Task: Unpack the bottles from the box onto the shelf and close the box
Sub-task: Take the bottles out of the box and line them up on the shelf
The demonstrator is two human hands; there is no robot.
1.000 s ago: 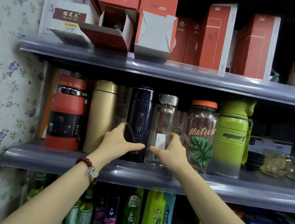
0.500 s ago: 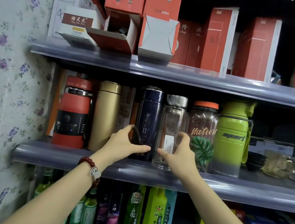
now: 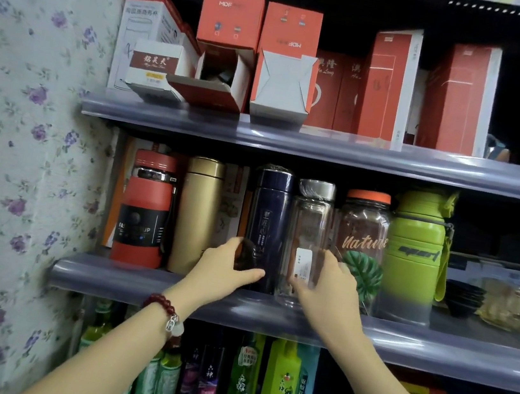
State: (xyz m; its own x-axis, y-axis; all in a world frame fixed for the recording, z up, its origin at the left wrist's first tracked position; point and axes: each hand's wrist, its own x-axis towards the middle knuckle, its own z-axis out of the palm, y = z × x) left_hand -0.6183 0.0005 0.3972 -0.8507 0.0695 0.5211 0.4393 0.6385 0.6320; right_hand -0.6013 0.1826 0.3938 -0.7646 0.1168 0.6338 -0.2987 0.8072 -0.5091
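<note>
Hands first: left hand (image 3: 225,270) cups the lower body of the navy flask (image 3: 266,227), thumb across its front, fingers curled behind. Right hand (image 3: 328,285) wraps the base of the clear glass bottle (image 3: 309,237), right beside the flask; motion blur, so grip firmness unclear. Both bottles stand upright on the middle shelf (image 3: 268,315), gold flask (image 3: 197,214) left of the navy one, "Nature" jar (image 3: 362,241) right of the glass. Glass bottle looks rigid, slick, breakable; best taken low around the body. Open red box (image 3: 216,80) lies on the shelf above.
</note>
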